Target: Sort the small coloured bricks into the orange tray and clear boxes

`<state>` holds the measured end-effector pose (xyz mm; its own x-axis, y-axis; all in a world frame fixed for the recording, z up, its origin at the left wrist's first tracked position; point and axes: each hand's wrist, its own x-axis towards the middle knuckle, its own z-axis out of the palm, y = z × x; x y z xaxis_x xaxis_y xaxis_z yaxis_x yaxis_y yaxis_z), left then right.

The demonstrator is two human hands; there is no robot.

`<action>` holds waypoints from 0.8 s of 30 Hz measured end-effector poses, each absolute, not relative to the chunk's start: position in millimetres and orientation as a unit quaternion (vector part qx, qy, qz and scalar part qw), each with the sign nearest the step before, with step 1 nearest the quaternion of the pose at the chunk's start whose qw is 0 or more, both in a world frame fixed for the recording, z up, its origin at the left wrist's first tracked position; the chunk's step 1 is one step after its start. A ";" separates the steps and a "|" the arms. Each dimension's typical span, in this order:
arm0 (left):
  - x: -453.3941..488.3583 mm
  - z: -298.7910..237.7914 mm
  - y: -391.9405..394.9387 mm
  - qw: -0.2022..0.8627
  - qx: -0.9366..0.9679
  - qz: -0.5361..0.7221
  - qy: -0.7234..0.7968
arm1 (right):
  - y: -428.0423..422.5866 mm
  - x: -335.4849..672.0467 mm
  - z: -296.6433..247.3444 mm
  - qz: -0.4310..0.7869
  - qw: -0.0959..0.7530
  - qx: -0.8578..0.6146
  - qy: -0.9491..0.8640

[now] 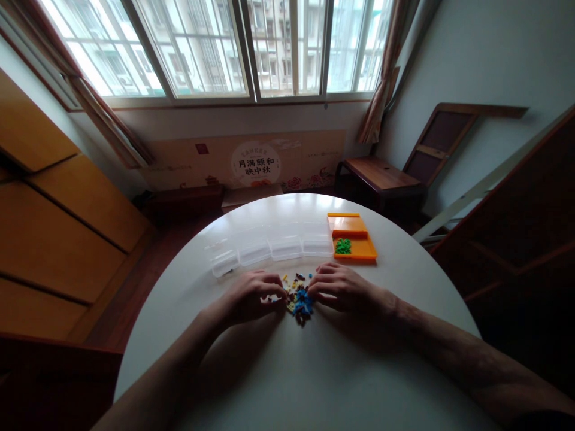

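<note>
Lying between hands, small-piece pile (302, 304) stretches away from person; left hand (254, 293), right hand (344, 287) apart, fingers curled at opposite edges, equally near; grip unclear.

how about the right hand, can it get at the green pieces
Probably yes: the right hand is close by, and the green pieces lie uncovered, with only the low rim of the orange tray between.
</note>
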<state>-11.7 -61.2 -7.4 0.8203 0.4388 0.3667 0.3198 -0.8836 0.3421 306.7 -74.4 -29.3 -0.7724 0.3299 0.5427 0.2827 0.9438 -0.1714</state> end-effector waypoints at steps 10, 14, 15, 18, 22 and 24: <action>-12.2 -8.5 -60.3 0.114 0.948 0.218 0.200 | -72.9 307.7 -31.0 0.041 0.293 -0.162 -0.941; -12.2 -8.7 -60.4 0.116 0.949 0.216 0.201 | -73.7 307.9 -29.8 0.049 0.299 -0.163 -0.939; -12.0 -8.4 -60.5 0.116 0.948 0.216 0.201 | -73.9 307.9 -29.5 0.049 0.298 -0.162 -0.939; -11.3 -7.1 -60.8 0.114 0.948 0.222 0.198 | -74.0 308.1 -29.7 0.049 0.296 -0.163 -0.940; -11.7 -7.0 -60.0 0.113 0.949 0.223 0.192 | -73.5 308.9 -32.0 0.047 0.282 -0.169 -0.943; -12.5 -8.2 -59.1 0.112 0.949 0.224 0.190 | -73.2 309.3 -32.9 0.044 0.276 -0.172 -0.945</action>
